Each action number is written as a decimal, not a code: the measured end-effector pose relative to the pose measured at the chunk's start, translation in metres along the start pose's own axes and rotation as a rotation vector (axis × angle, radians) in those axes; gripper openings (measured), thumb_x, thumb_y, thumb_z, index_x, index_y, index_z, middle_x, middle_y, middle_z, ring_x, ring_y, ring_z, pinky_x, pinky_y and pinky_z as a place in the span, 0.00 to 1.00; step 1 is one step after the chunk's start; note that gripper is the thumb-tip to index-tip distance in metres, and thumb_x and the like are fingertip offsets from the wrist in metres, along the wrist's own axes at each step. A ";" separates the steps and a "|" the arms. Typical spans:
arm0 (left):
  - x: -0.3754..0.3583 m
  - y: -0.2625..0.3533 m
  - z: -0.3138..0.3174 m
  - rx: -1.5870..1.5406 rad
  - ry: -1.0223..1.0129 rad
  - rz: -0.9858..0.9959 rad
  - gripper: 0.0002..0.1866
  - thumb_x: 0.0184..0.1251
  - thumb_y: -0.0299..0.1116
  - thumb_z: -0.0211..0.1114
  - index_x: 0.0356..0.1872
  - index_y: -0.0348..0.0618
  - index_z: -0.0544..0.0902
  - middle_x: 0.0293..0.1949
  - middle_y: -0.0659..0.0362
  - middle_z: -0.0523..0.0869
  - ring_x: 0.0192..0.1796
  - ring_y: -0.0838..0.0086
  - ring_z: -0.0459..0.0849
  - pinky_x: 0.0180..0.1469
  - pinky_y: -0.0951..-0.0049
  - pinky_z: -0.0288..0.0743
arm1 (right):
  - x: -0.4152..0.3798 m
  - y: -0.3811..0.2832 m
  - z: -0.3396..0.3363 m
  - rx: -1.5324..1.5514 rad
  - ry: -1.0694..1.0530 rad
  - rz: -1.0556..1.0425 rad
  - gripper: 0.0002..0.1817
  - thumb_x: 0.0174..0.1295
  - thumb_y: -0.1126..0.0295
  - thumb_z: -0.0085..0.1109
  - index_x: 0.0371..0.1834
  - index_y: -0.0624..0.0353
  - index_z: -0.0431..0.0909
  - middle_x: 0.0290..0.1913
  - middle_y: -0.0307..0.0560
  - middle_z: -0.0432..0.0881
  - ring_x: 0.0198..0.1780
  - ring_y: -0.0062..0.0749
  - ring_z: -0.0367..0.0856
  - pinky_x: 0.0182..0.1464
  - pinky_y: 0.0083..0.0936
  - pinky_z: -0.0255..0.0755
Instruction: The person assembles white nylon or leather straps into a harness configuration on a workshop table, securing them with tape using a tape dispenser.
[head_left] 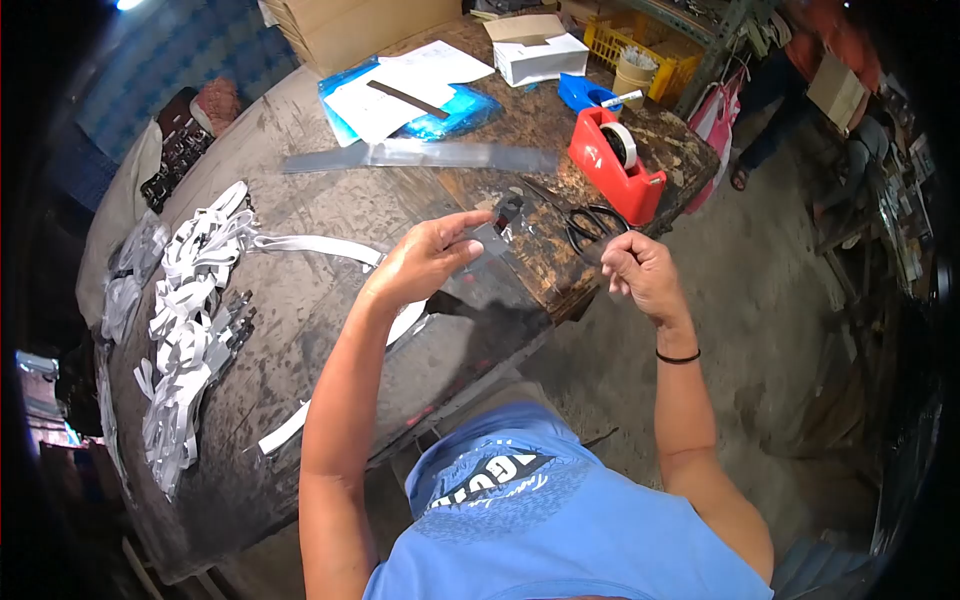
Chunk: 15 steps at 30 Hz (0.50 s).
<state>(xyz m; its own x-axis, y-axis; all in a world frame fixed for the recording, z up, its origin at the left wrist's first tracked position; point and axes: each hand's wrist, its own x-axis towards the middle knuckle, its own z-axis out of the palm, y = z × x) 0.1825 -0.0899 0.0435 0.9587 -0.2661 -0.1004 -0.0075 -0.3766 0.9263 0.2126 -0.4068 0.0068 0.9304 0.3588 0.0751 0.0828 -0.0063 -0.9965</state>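
My left hand point(428, 258) is over the table with thumb and fingers pinched on a small grey, see-through plastic piece point(490, 240). My right hand point(645, 275) is held past the table's right edge, its fingers curled together; whatever may be between them is hidden. Just beyond it lie black-handled scissors point(590, 225), blades pointing left. A red tape dispenser point(618, 170) with a roll of tape stands behind the scissors. A white strap point(320, 245) runs from a heap of white straps point(195, 290) toward my left forearm and passes partly beneath it.
Papers point(400, 90) on blue plastic, a long clear strip point(420, 157) and a small white box point(540, 60) lie at the back. Beyond is a yellow crate point(605, 45). Another person point(775, 90) stands at the far right. The worn table point(300, 330) has a corner near my right hand.
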 end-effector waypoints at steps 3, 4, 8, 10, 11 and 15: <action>-0.011 0.003 -0.007 -0.087 -0.020 -0.019 0.19 0.73 0.28 0.59 0.62 0.39 0.76 0.46 0.63 0.84 0.48 0.81 0.80 0.51 0.74 0.78 | 0.011 -0.010 0.012 0.083 -0.130 -0.028 0.10 0.68 0.64 0.64 0.34 0.59 0.80 0.44 0.42 0.82 0.25 0.13 0.74 0.29 0.14 0.72; -0.014 0.004 -0.008 -0.133 -0.048 -0.013 0.18 0.73 0.27 0.59 0.62 0.40 0.76 0.46 0.63 0.83 0.48 0.81 0.80 0.51 0.74 0.78 | 0.014 -0.013 0.018 0.098 -0.175 -0.081 0.10 0.68 0.64 0.64 0.34 0.59 0.80 0.53 0.46 0.79 0.25 0.13 0.75 0.30 0.14 0.73; -0.025 0.001 -0.008 -0.142 -0.046 0.079 0.16 0.73 0.25 0.58 0.59 0.39 0.78 0.44 0.65 0.83 0.48 0.82 0.80 0.51 0.74 0.78 | 0.030 -0.030 0.045 0.141 -0.302 -0.050 0.11 0.68 0.64 0.62 0.32 0.60 0.80 0.71 0.51 0.66 0.33 0.15 0.79 0.38 0.17 0.76; -0.031 0.006 -0.007 -0.115 -0.028 0.068 0.17 0.72 0.25 0.59 0.60 0.40 0.78 0.45 0.65 0.83 0.48 0.81 0.80 0.51 0.74 0.78 | 0.040 -0.031 0.057 0.138 -0.385 -0.071 0.12 0.69 0.63 0.61 0.33 0.61 0.81 0.69 0.49 0.69 0.41 0.18 0.79 0.45 0.20 0.75; -0.034 0.008 -0.007 -0.089 -0.015 0.059 0.17 0.72 0.25 0.59 0.61 0.41 0.78 0.45 0.65 0.83 0.48 0.80 0.80 0.51 0.74 0.78 | 0.042 -0.032 0.063 0.138 -0.395 -0.070 0.12 0.69 0.63 0.61 0.33 0.61 0.81 0.69 0.49 0.69 0.41 0.18 0.79 0.45 0.20 0.75; -0.043 0.011 -0.005 0.027 0.118 0.089 0.18 0.72 0.26 0.60 0.61 0.41 0.78 0.43 0.63 0.84 0.47 0.79 0.80 0.50 0.74 0.77 | 0.042 -0.045 0.080 0.009 -0.276 -0.162 0.12 0.68 0.64 0.62 0.34 0.63 0.84 0.58 0.46 0.74 0.46 0.19 0.77 0.47 0.20 0.72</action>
<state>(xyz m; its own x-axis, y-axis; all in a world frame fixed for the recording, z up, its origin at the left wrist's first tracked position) 0.1427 -0.0783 0.0600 0.9807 -0.1935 0.0267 -0.1000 -0.3801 0.9195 0.2192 -0.3168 0.0523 0.7731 0.5942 0.2220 0.2182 0.0794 -0.9727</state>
